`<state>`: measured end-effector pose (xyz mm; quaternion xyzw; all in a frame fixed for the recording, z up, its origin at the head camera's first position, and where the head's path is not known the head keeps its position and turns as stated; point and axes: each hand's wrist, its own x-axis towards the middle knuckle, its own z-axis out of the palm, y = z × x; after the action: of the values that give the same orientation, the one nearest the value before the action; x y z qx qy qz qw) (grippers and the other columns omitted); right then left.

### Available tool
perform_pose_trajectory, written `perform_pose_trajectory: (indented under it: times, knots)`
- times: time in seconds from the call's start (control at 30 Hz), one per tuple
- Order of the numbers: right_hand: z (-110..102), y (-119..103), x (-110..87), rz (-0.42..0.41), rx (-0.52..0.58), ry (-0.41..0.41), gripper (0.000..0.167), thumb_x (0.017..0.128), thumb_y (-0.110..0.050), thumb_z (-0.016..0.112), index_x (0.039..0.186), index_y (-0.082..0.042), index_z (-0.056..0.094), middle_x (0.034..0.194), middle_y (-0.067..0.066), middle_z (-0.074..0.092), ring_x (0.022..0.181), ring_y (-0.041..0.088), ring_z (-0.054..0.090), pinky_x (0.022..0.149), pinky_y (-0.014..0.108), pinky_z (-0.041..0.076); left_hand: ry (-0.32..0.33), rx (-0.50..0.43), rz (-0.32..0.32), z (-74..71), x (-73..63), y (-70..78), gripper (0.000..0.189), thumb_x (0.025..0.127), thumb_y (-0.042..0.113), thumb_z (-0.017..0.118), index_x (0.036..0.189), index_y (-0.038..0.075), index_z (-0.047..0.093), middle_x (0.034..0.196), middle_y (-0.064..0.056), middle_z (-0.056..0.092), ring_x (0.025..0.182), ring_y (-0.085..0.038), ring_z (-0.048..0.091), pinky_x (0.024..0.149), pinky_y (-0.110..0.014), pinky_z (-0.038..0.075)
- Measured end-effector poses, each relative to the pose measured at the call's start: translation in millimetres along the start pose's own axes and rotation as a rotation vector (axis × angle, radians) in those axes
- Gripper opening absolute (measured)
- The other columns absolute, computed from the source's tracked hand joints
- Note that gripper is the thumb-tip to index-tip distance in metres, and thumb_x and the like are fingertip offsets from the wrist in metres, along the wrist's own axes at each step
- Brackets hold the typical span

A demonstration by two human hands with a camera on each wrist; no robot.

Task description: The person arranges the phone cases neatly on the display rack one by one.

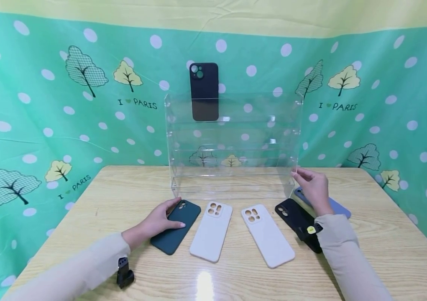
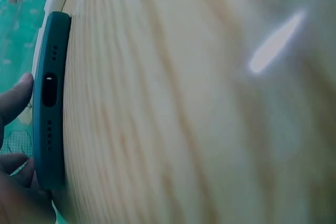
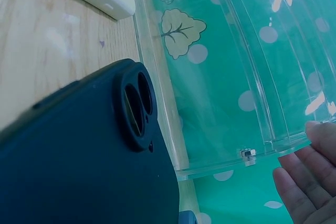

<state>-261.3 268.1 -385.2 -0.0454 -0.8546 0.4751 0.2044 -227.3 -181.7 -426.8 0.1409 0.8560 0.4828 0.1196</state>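
Note:
My left hand holds a dark green phone case lying on the table. Its thumb rests over the back and the fingers lie along the left edge. In the left wrist view the bottom edge of this case shows its port opening. My right hand pinches the right side edge of a clear tiered acrylic display stand. Thumb and fingers of this hand also meet that edge in the right wrist view. A black phone case stands upright on the stand's top tier, left of centre.
Two white phone cases lie in front of the stand. Further right, a black case lies under my right wrist, beside a blue-grey case partly hidden by the hand. A patterned green cloth hangs behind the wooden table.

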Motion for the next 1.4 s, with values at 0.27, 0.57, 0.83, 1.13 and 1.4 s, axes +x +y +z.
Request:
perform_pose_trajectory:
  times: [0.27,0.57,0.83,1.13,1.4]
  knots:
    - [4,12,5.2,0.011,0.025,0.021,0.044,0.087,-0.037,0.067,0.117,-0.006,0.065,0.115,0.015,0.065,0.094,0.011,0.063,0.062,0.008,0.047,-0.017,0.071,-0.001,0.3,-0.4,4.8,0.089,0.076,0.018,0.079,0.145,-0.004,0.026,0.15,-0.022,0.028,0.138,-0.038,0.024,0.111,-0.051,0.027]
    - [4,28,12.5,-0.027,0.042,0.011,0.044,0.086,-0.04,0.067,0.117,-0.009,0.066,0.114,0.012,0.067,0.095,0.012,0.064,0.057,0.011,0.048,-0.063,0.135,0.015,-1.6,1.7,7.2,0.089,0.076,0.02,0.079,0.146,0.0,0.028,0.146,-0.027,0.028,0.133,-0.041,0.027,0.106,-0.052,0.034]
    - [1,-2,-2.0,0.019,0.041,0.024,0.04,0.088,-0.031,0.066,0.117,-0.004,0.065,0.115,0.016,0.065,0.1,0.021,0.064,0.065,0.005,0.046,-0.08,0.201,0.069,-7.1,4.2,9.6,0.09,0.071,0.018,0.083,0.144,0.003,0.034,0.143,-0.022,0.034,0.128,-0.041,0.034,0.102,-0.052,0.037]
    - [4,11,3.2,-0.013,0.065,0.01,0.04,0.087,-0.035,0.067,0.116,-0.007,0.066,0.116,0.013,0.066,0.101,0.02,0.064,0.072,0.015,0.053,-0.074,0.05,-0.047,-21.3,10.1,16.3,0.066,0.079,0.009,0.075,0.136,-0.004,0.045,0.13,-0.025,0.049,0.1,-0.027,0.056,0.075,-0.031,0.053]
    - [10,37,17.1,-0.009,0.011,0.029,0.047,0.085,-0.045,0.066,0.117,-0.01,0.067,0.116,0.013,0.066,0.102,0.022,0.064,0.068,0.009,0.05,-0.044,0.0,-0.069,-35.4,15.2,32.2,0.04,0.089,0.011,0.064,0.123,-0.008,0.056,0.102,-0.013,0.066,0.088,-0.014,0.06,0.074,-0.026,0.054]
